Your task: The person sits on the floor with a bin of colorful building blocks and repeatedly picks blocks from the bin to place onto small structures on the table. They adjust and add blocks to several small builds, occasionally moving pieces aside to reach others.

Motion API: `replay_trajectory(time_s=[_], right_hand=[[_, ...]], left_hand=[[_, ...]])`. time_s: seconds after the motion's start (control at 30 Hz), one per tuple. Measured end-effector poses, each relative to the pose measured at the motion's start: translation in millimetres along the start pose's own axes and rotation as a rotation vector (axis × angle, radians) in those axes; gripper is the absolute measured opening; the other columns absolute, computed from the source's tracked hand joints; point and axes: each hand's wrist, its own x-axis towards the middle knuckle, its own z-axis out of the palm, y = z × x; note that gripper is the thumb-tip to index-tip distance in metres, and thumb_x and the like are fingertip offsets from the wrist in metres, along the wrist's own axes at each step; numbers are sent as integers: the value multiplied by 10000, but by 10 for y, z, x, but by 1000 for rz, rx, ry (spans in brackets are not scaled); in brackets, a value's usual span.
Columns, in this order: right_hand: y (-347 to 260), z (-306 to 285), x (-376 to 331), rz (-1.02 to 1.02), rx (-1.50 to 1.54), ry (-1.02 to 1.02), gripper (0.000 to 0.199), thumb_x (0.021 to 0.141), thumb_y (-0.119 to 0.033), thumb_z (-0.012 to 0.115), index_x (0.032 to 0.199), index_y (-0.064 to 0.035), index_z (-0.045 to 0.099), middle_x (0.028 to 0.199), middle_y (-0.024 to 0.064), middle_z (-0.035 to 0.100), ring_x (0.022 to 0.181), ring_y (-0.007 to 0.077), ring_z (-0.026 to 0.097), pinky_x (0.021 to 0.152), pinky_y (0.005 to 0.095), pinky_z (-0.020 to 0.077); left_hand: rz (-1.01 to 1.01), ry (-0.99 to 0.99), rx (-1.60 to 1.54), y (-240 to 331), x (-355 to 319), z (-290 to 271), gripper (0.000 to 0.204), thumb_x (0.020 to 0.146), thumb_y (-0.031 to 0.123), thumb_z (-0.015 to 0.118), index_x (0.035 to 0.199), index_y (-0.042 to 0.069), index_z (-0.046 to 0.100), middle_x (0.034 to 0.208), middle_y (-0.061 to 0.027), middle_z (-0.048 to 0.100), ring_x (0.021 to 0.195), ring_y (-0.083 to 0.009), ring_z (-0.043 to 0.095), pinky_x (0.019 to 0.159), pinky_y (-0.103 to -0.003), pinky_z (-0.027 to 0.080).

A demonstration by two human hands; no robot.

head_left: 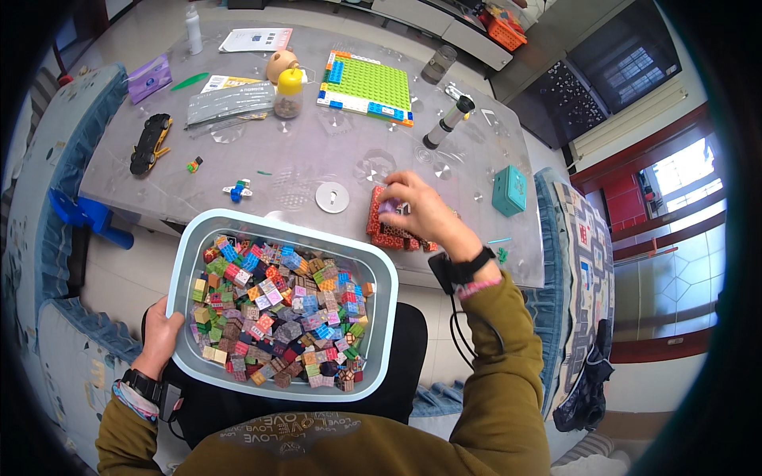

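Observation:
My left hand (163, 333) is closed around the left rim of a pale blue plastic tub (184, 270), which rests over my lap against the table edge. Inside it lies a heap of small printed cube blocks (274, 317) in many colours. Above the table, just right of the tub's far corner, my right hand (421, 213) curls over a red speckled block structure (376, 230). A small purple block (389, 206) shows between its thumb and fingers. The hand hides part of the structure.
On the grey table (302, 159) are a white disc (332, 197), a small blue-and-white toy (237, 190) and a yellow-black toy car (151, 144). Farther off sit a green studded baseplate (369, 83), a yellow-lidded jar (289, 95), a black-and-silver cylinder (448, 123) and a teal box (509, 190).

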Motion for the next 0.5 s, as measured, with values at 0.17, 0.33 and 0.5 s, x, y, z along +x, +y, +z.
replay_trajectory(time_s=[0.17, 0.33, 0.5], right_hand=[[-852, 35, -398, -89, 256, -360, 547, 857, -351, 899, 1320, -144, 693, 1492, 159, 562, 1380, 365, 561, 1138, 462, 480], [-533, 13, -267, 12, -85, -195, 740, 834, -246, 891, 1496, -189, 567, 1613, 194, 438, 1439, 431, 483, 1178, 509, 445], [51, 53, -8, 73, -359, -371, 892, 727, -280, 948, 1524, -262, 547, 1639, 169, 406, 1489, 432, 418, 1217, 571, 394]], left_hand=[[4, -1, -13, -16, 9, 0, 368, 887, 27, 546, 1206, -66, 705, 973, -50, 742, 819, -112, 664, 752, -274, 541], [2, 3, -2, -3, 30, -4, 371, 893, 32, 552, 1217, -63, 705, 980, -49, 741, 833, -110, 663, 761, -279, 541], [9, 19, 51, 28, 14, -5, 379, 888, 48, 561, 1222, -65, 703, 972, -57, 744, 831, -120, 667, 758, -285, 539]])
